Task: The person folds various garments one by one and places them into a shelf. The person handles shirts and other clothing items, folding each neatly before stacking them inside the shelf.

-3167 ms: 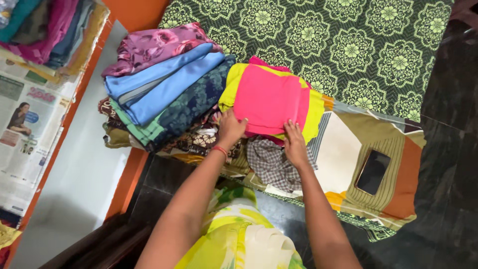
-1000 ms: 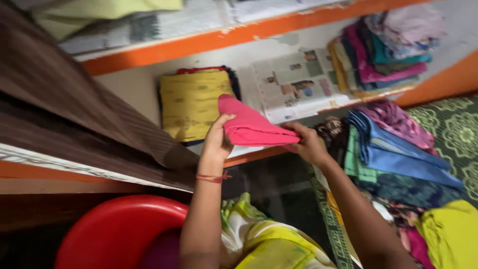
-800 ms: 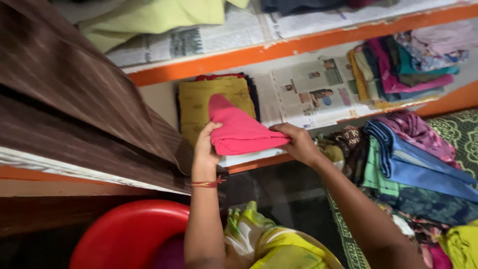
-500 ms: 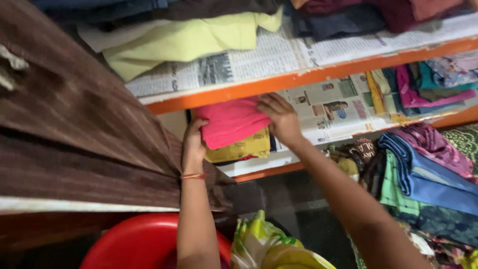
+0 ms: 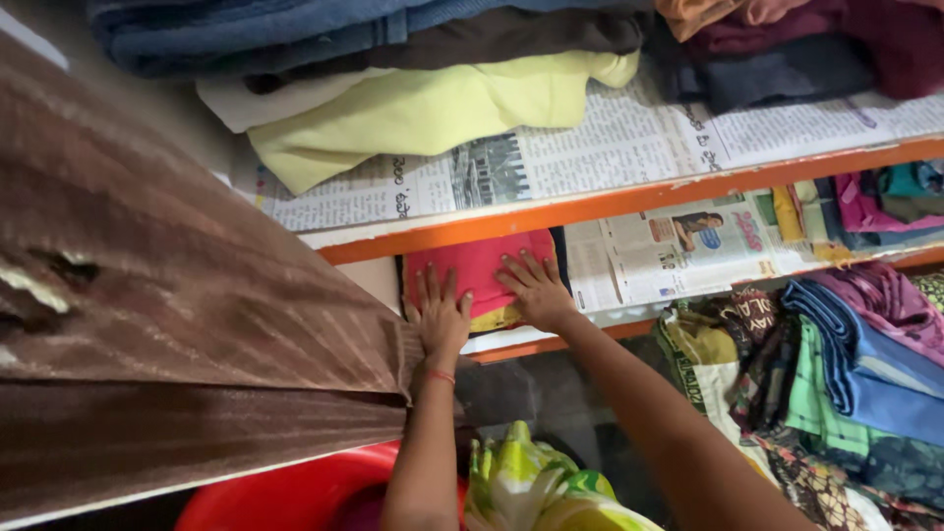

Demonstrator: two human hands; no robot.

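1. The brown wooden cupboard door (image 5: 177, 324), streaked with grain and scuffed, stands swung open on the left and fills much of the view.
2. The orange-edged shelves (image 5: 629, 202) are lined with flat, printed newspaper sheets (image 5: 678, 251); the upper shelf carries a soft pale yellow folded garment (image 5: 423, 108) under darker blue and brown ones.
3. To the right, outside the cupboard, a slumped stack of folded blue and purple cloths (image 5: 865, 344) sits near the lower shelf.
4. The folded pink cotton cloth (image 5: 472, 270) lies flat on the lower shelf, on top of a yellow folded piece whose edge shows beneath it.
5. Step in hand, as I judge it: settling that pink cloth onto its pile. Squaring it would call for an even push from both palms, so the fold does not skew.
6. The left hand (image 5: 441, 317) rests at its near left edge, fingers spread and flat, gripping nothing.
7. The right hand (image 5: 536, 290) presses on top, fingers likewise splayed wide.
8. A thin red thread band (image 5: 442, 375) circles the left wrist.
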